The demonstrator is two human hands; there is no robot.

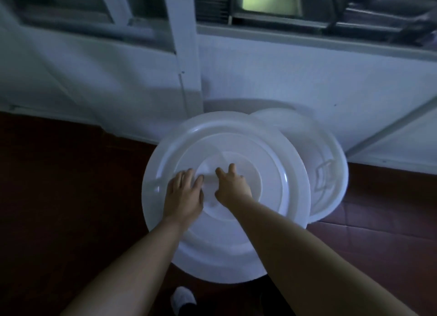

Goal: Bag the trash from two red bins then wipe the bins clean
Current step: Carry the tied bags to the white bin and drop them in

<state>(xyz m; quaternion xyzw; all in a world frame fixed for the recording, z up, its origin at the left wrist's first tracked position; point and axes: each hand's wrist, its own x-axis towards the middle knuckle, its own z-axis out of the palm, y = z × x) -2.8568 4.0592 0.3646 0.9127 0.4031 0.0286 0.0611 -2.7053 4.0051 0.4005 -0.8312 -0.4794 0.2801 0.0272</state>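
Observation:
A large round white lid (272, 221) with raised rings lies in front of me, tilted and shifted left off a white round container (331, 173) whose open rim shows at the right. My left hand (184, 195) rests flat on the lid near its centre, fingers straight. My right hand (233, 185) is over the lid's centre with its fingers partly curled towards a small raised part there; whether it grips that part is unclear. No red bin and no trash bag is in view.
A white wall panel with a vertical post (186, 55) stands just behind the container, with a window ledge (307, 36) above. The floor (59, 197) is dark red. A foot in a white shoe (183, 299) stands at the bottom edge.

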